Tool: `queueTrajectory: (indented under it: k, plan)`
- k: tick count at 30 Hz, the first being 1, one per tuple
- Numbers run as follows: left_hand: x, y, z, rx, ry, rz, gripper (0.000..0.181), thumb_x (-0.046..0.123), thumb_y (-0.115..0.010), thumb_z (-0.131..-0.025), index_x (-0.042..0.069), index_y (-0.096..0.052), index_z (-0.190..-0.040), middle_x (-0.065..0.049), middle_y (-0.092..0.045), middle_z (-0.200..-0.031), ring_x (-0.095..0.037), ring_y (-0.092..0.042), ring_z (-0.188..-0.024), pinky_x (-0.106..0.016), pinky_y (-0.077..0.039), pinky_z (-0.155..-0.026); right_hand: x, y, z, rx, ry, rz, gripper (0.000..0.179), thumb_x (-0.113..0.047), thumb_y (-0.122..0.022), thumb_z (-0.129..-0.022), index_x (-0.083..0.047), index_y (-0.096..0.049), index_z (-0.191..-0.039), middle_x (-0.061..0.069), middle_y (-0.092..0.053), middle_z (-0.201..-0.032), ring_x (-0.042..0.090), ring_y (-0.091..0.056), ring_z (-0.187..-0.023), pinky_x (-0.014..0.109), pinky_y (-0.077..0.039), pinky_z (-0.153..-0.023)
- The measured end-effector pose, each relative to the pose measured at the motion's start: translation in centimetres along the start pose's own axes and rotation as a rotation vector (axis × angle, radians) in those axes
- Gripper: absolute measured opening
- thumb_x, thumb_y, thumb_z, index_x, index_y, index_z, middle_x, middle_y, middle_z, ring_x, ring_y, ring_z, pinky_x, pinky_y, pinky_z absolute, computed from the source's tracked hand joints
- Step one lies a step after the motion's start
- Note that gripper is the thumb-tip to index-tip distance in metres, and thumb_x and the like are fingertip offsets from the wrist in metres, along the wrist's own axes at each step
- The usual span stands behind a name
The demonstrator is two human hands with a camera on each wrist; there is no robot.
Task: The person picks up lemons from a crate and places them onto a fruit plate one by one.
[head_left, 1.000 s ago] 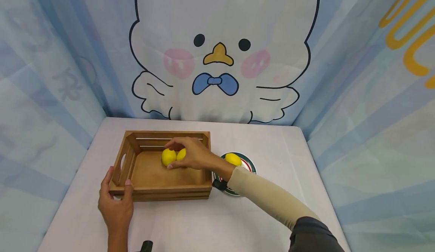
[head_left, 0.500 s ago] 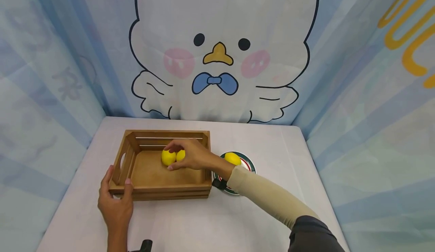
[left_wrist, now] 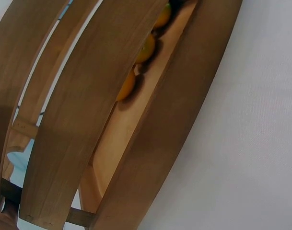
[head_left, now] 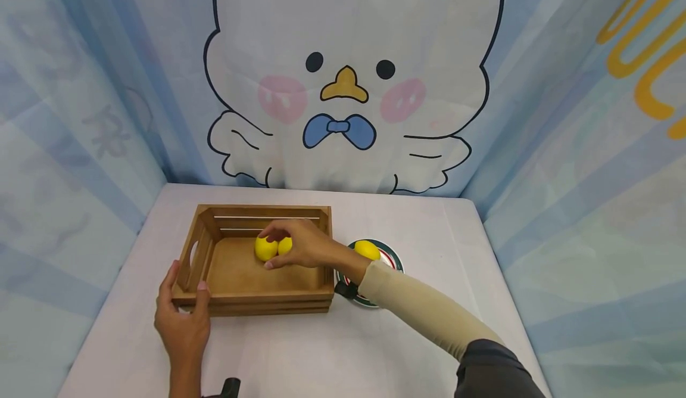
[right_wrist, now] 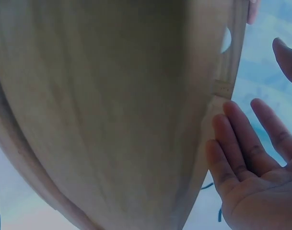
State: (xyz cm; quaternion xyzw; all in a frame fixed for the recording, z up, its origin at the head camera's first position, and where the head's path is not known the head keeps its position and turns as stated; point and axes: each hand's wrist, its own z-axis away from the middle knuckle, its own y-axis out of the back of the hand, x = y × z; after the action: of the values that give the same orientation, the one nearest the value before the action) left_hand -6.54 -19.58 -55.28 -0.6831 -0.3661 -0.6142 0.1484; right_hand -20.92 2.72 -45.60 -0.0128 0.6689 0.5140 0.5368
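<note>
Yellow round fruits (head_left: 265, 249) sit inside the brown slatted-wood crate (head_left: 262, 304); floor (head_left: 230, 267) extends left to side wall (head_left: 201, 267). Right hand (head_left: 300, 244) over them, fingers apart, holding nothing; left hand (head_left: 184, 323) grips near-left corner. Orange backdrop lettering (head_left: 645, 94) cut off by frame.

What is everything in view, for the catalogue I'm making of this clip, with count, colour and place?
Wooden crate: one, brown, left of centre on the table
Plate: one, white with green rim and red ring, right of the crate
Fruits: at least four, yellow; three in the crate, one on the plate
Table: one, white, under both
Backdrop: blue and white with cartoon bird, around the table
Sleeve: one, beige, right arm
Left hand: one, gripping the crate's near-left corner
Right hand: one, over the crate
</note>
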Motion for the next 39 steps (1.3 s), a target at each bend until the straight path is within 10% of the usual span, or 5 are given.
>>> queueTrajectory:
  k: [39]
  plan:
    - [-0.4, 0.0, 0.0, 0.006, -0.010, 0.018, 0.063, 0.007, -0.070, -0.098, 0.023, -0.052, -0.157, -0.003, -0.054, -0.162, -0.013, -0.044, -0.154, -0.021, -0.030, -0.129, 1.1, -2.6, 0.1, -0.084, 0.055, 0.138, 0.058, -0.033, -0.088, -0.089, -0.013, -0.065, -0.138, 0.007, -0.075, -0.131, 0.021, -0.069, -0.123, 0.027, -0.054, -0.108]
